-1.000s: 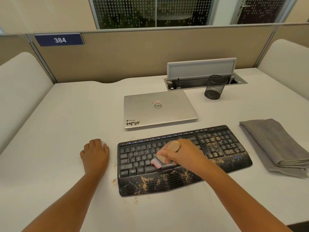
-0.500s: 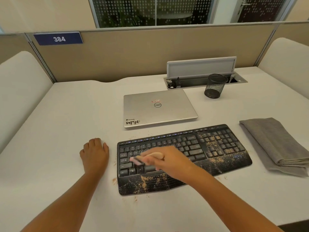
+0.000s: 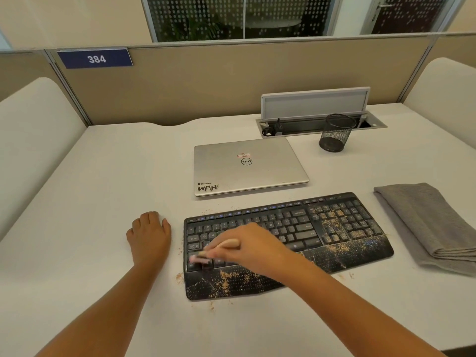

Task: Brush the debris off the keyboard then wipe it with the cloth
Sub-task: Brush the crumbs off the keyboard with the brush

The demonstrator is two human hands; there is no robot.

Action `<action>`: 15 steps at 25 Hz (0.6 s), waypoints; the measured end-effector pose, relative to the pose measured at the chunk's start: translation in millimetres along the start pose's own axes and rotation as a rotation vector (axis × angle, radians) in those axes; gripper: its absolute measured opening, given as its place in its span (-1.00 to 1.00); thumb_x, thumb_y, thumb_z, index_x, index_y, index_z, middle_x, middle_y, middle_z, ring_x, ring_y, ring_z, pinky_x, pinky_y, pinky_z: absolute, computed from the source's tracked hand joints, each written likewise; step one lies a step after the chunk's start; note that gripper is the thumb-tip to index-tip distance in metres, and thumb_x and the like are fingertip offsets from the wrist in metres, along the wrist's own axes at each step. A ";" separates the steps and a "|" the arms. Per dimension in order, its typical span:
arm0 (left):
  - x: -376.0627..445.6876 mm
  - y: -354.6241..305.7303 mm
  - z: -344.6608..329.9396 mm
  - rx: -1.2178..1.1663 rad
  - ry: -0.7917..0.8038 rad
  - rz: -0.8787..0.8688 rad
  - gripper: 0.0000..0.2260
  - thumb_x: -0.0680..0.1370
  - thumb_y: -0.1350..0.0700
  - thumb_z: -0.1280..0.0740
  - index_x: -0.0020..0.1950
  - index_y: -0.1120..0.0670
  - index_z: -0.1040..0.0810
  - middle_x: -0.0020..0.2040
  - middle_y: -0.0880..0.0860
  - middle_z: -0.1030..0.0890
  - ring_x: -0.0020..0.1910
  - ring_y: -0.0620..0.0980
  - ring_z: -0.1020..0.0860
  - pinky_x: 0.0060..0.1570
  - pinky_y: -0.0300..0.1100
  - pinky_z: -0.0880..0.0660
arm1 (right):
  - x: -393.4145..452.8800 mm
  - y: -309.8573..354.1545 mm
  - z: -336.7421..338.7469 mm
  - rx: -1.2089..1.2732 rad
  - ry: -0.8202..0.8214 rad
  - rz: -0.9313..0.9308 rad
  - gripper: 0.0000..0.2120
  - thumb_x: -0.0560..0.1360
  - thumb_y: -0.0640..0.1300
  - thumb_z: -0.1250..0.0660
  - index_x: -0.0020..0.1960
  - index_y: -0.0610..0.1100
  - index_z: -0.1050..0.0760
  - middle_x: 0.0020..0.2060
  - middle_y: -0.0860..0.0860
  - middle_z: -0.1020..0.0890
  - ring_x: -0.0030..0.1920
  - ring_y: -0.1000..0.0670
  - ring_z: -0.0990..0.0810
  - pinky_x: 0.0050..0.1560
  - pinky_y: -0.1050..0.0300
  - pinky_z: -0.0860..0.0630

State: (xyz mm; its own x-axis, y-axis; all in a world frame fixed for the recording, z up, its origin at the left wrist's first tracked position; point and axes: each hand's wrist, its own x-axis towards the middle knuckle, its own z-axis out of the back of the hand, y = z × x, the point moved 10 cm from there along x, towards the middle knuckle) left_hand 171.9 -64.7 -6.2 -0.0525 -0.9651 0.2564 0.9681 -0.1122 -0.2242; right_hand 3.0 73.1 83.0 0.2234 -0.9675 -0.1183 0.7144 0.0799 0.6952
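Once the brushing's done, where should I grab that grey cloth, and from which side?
Probably pinch the folded cloth at its near end, where the layered fold edges show, coming from above with the right hand, the nearer one. It lies flat on the desk, right of the keyboard, with nothing on it.

two bare forearms, left hand [image 3: 150, 234] and right hand [image 3: 253, 249] without sleeves, rings, watch or gloves.

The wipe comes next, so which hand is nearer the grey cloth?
Right. The right hand holds the brush over the keyboard, the cloth beyond its right end. The left hand rests left of it.
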 end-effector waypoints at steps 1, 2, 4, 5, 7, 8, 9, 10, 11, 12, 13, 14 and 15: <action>0.3 1.1 0.4 0.001 -0.005 0.011 -0.70 0.53 0.09 -0.13 0.02 0.29 -0.52 -0.06 0.27 -0.55 -0.07 0.30 -0.49 -0.13 0.13 -0.40 | 2.8 7.5 -7.2 -0.028 0.028 0.034 -0.72 0.49 0.15 -0.28 0.12 0.09 -0.61 -0.01 0.15 -0.67 -0.19 0.26 -0.56 -0.15 0.26 -0.52; 0.8 2.6 1.1 -0.004 -0.013 0.018 -0.77 0.55 0.14 -0.20 0.04 0.29 -0.51 -0.04 0.28 -0.55 -0.06 0.31 -0.49 -0.11 0.14 -0.39 | 4.6 11.9 -12.0 -0.077 0.053 0.047 -0.73 0.49 0.15 -0.29 0.12 0.10 -0.61 0.00 0.15 -0.67 -0.20 0.24 -0.53 -0.15 0.25 -0.50; 2.0 4.8 0.4 -0.015 -0.028 0.021 -0.82 0.53 0.20 -0.28 0.05 0.29 -0.51 -0.03 0.28 -0.55 -0.04 0.31 -0.48 -0.09 0.14 -0.39 | 5.0 12.5 -12.2 -0.230 0.082 0.030 -0.73 0.49 0.16 -0.28 0.10 0.11 -0.61 -0.01 0.14 -0.67 -0.20 0.22 -0.52 -0.18 0.25 -0.46; 2.0 4.6 0.4 -0.016 -0.028 0.020 -0.82 0.53 0.20 -0.27 0.05 0.29 -0.51 -0.03 0.28 -0.55 -0.04 0.31 -0.48 -0.09 0.14 -0.39 | 5.0 9.0 -9.9 -0.313 0.095 0.003 -0.73 0.51 0.15 -0.26 0.09 0.08 -0.61 -0.01 0.14 -0.66 -0.12 0.18 -0.55 -0.15 0.20 -0.47; 1.7 3.8 0.2 -0.012 -0.030 0.013 -0.80 0.54 0.18 -0.23 0.04 0.29 -0.51 -0.04 0.28 -0.55 -0.05 0.30 -0.49 -0.10 0.14 -0.39 | 7.1 -2.1 -3.9 -0.486 0.126 -0.061 -0.73 0.54 0.11 -0.23 0.06 0.00 -0.61 -0.01 0.11 -0.65 0.00 0.07 -0.58 -0.09 0.13 -0.50; 1.4 3.2 0.5 -0.012 -0.027 0.009 -0.79 0.54 0.17 -0.22 0.04 0.29 -0.51 -0.04 0.28 -0.55 -0.05 0.30 -0.49 -0.10 0.14 -0.39 | 8.3 -6.0 -2.0 -0.559 0.144 -0.084 -0.74 0.55 0.08 -0.23 0.06 -0.04 -0.61 -0.01 0.11 -0.64 0.03 0.04 -0.58 -0.07 0.11 -0.51; 1.1 2.3 0.7 -0.011 -0.026 0.004 -0.77 0.54 0.15 -0.19 0.04 0.29 -0.51 -0.04 0.27 -0.55 -0.06 0.30 -0.49 -0.11 0.14 -0.39 | 8.5 -6.2 -1.4 -0.582 0.161 -0.092 -0.75 0.56 0.05 -0.24 0.06 -0.06 -0.60 0.00 0.10 -0.64 0.04 0.03 -0.58 -0.04 0.09 -0.53; 1.0 1.4 1.1 -0.011 -0.028 -0.001 -0.73 0.53 0.12 -0.16 0.02 0.29 -0.52 -0.06 0.27 -0.56 -0.07 0.30 -0.49 -0.12 0.14 -0.40 | 8.5 -2.4 -2.6 -0.537 0.165 -0.078 -0.74 0.56 0.06 -0.24 0.05 -0.07 -0.60 -0.01 0.10 -0.65 0.03 0.03 -0.59 -0.01 0.07 -0.54; 0.8 0.6 1.6 -0.012 -0.030 -0.007 -0.69 0.51 0.09 -0.12 0.01 0.29 -0.52 -0.07 0.27 -0.56 -0.08 0.30 -0.50 -0.13 0.14 -0.40 | 7.6 5.7 -3.8 -0.456 0.153 -0.046 -0.74 0.55 0.08 -0.24 0.06 -0.04 -0.60 -0.02 0.10 -0.65 0.01 0.05 -0.59 -0.01 0.08 -0.54; 0.4 -0.4 2.4 -0.015 -0.028 -0.013 -0.66 0.49 0.07 -0.10 0.00 0.29 -0.52 -0.08 0.27 -0.56 -0.09 0.30 -0.50 -0.14 0.14 -0.40 | 5.0 16.1 -4.9 -0.389 0.136 -0.007 -0.74 0.54 0.11 -0.25 0.07 0.01 -0.61 -0.02 0.11 -0.66 0.00 0.07 -0.59 -0.02 0.10 -0.53; 0.0 -1.2 1.7 -0.018 -0.021 -0.020 -0.64 0.49 0.06 -0.08 0.00 0.29 -0.52 -0.09 0.27 -0.56 -0.10 0.30 -0.50 -0.14 0.14 -0.41 | 1.4 24.8 -6.2 -0.350 0.124 0.022 -0.75 0.53 0.12 -0.25 0.09 0.05 -0.61 -0.01 0.12 -0.66 0.01 0.09 -0.58 -0.03 0.12 -0.52; -0.4 -1.6 1.7 -0.018 -0.016 -0.024 -0.63 0.48 0.05 -0.06 -0.01 0.29 -0.52 -0.09 0.27 -0.56 -0.11 0.30 -0.50 -0.15 0.13 -0.41 | -1.6 27.2 -6.4 -0.340 0.116 0.026 -0.75 0.53 0.12 -0.25 0.11 0.07 -0.60 0.01 0.13 -0.66 0.03 0.09 -0.58 -0.03 0.13 -0.51; -0.3 -1.9 2.0 -0.016 -0.014 -0.023 -0.62 0.48 0.04 -0.05 -0.01 0.28 -0.52 -0.09 0.27 -0.56 -0.11 0.30 -0.50 -0.15 0.13 -0.41 | -4.9 24.0 -4.3 -0.357 0.118 0.005 -0.74 0.54 0.12 -0.23 0.13 0.08 -0.59 0.03 0.13 -0.65 0.04 0.09 -0.58 -0.02 0.13 -0.51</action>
State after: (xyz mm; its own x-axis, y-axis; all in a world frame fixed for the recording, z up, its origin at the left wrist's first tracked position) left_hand 170.6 -63.8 -4.0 -0.0707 -0.9588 0.2750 0.9627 -0.1378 -0.2328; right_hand 21.8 80.9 97.2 0.2880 -0.9341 -0.2110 0.8946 0.1838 0.4074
